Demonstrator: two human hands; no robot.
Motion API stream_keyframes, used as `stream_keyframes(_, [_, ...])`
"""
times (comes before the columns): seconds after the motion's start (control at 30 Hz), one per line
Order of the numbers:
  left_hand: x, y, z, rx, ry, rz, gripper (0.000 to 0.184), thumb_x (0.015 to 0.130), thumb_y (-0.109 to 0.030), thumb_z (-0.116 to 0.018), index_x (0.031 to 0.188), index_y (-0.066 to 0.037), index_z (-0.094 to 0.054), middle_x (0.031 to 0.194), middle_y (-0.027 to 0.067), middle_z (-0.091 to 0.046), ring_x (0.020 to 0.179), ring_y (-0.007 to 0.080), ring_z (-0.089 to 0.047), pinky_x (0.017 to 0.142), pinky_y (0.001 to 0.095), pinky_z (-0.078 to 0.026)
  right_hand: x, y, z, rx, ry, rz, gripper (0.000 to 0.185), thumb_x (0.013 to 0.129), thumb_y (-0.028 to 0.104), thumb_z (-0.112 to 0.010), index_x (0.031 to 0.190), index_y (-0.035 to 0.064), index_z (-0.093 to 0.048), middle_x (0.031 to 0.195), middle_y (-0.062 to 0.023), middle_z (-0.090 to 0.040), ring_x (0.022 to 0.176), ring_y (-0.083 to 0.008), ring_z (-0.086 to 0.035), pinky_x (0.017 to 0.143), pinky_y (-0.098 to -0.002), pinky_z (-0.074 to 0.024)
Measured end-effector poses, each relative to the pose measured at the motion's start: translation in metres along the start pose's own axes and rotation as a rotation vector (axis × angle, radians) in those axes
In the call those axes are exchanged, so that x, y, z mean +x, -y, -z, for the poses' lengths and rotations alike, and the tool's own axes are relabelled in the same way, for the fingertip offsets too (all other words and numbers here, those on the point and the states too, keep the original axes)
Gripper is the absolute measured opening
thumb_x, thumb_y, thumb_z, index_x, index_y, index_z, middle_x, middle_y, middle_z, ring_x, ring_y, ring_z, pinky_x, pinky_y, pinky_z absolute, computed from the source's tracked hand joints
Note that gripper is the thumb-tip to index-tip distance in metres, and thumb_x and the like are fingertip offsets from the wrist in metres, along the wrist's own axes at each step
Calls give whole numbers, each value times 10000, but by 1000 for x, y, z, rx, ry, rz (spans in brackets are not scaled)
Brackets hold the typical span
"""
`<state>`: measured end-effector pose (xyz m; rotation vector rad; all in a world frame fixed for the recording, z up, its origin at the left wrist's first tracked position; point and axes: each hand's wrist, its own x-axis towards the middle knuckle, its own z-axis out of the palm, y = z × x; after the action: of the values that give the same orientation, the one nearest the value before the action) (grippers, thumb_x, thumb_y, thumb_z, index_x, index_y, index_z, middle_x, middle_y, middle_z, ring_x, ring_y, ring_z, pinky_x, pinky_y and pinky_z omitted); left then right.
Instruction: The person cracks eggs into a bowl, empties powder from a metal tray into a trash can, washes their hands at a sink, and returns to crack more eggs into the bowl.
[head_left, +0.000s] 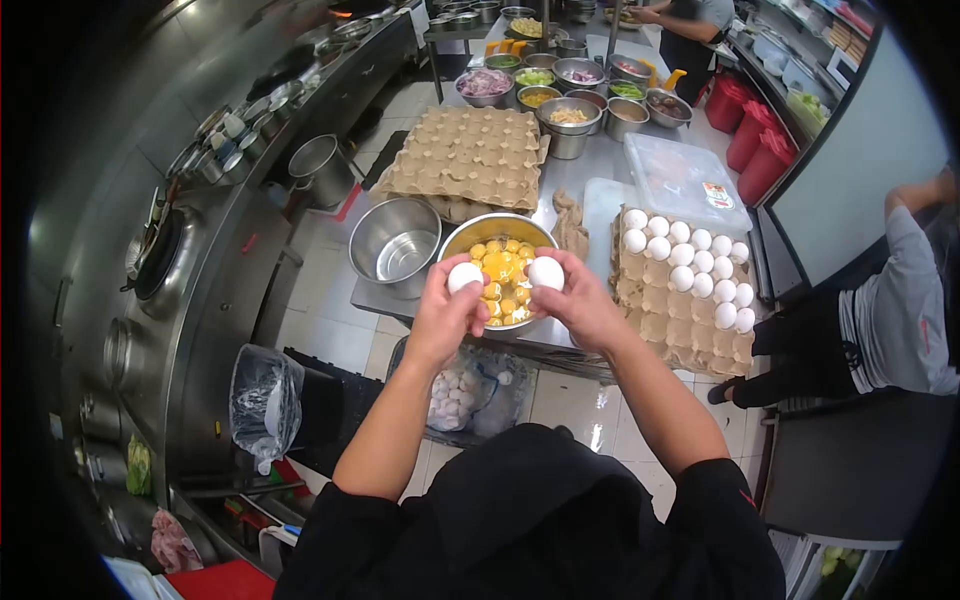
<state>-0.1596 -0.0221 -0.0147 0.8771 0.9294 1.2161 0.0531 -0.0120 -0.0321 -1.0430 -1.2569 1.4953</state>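
My left hand [452, 303] is closed around a white egg [465, 278] at the left of a metal bowl [458, 236]. Across from it, my right hand [572, 297] grips a second white egg [546, 273]. Both are held over the bowl, where many yolks [504, 265] lie in a pool of egg. Whether either shell is cracked I cannot tell. To the right, a cardboard egg tray [660, 320] carries several white eggs [682, 278] in its far and right cups. An empty steel bowl [395, 240] stands just left of the yolks.
Stacked egg trays [465, 155] lie beyond the bowls. A clear lidded container [685, 180] and a brown cloth [570, 225] are nearby. Below the table edge, a bin [455, 400] holds shells. One person [890, 310] stands at right, another [690, 40] works at the back.
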Motion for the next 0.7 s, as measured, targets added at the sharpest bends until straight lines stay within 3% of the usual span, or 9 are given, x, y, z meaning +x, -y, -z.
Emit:
stream_keyframes(0.07, [14, 6, 6, 405, 86, -60, 475, 866, -58, -588, 1297, -19, -394, 1057, 146, -598, 757, 186, -621, 645, 311, -513, 12, -10, -3, -289, -46, 128, 534, 861, 55, -663, 1325, 28, -398, 1134, -124, -592, 894, -224, -634, 780, -338, -534])
stream_keyframes(0.13, [27, 9, 8, 796, 158, -173, 509, 822, -56, -614, 1282, -15, -399, 1057, 162, -598, 834, 261, -639, 752, 364, -530, 15, -4, -10, -534, -58, 184, 502, 814, 64, -661, 1257, 12, -430, 1083, -198, -609, 952, -333, -636, 826, -394, -516])
stream_keyframes(0.17, [34, 10, 9, 915, 190, -128, 554, 771, -66, -661, 1262, -5, -411, 1064, 216, -609, 978, 371, -634, 882, 417, -497, 16, -2, -13, -656, -62, 209, 487, 790, 68, -660, 1223, 4, -446, 1057, -235, -617, 981, -387, -637, 849, -422, -507])
stream_keyframes(0.27, [46, 14, 7, 1150, 197, -269, 489, 761, -69, -680, 1193, 4, -462, 1031, 276, -636, 990, 421, -640, 851, 443, -507, 27, 1, -17, -796, 5, 160, 486, 788, 77, -663, 1215, 2, -445, 1061, -288, -601, 1032, -451, -602, 870, -444, -491])
stream_keyframes(0.47, [70, 22, 17, 1364, 212, -257, 404, 781, -160, -726, 1100, -19, -522, 956, 269, -667, 947, 457, -632, 802, 488, -513, 44, -12, -14, -885, 56, 293, 486, 773, 69, -696, 1189, 4, -453, 1062, -275, -589, 981, -459, -594, 841, -469, -490])
stream_keyframes(0.57, [69, 18, 20, 1363, 212, -339, 404, 782, -194, -746, 1069, -21, -519, 925, 273, -668, 933, 463, -631, 784, 499, -512, 51, -29, -9, -954, 8, 516, 472, 768, 50, -702, 1172, 19, -461, 1066, -265, -549, 936, -469, -583, 800, -488, -494])
stream_keyframes(0.7, [68, 12, 15, 1417, 262, -283, 360, 804, -225, -742, 1031, -44, -529, 913, 265, -673, 900, 465, -637, 758, 520, -507, 40, -15, -17, -1009, -24, 413, 463, 770, 36, -698, 1170, 60, -467, 1078, -238, -509, 929, -469, -586, 747, -524, -496])
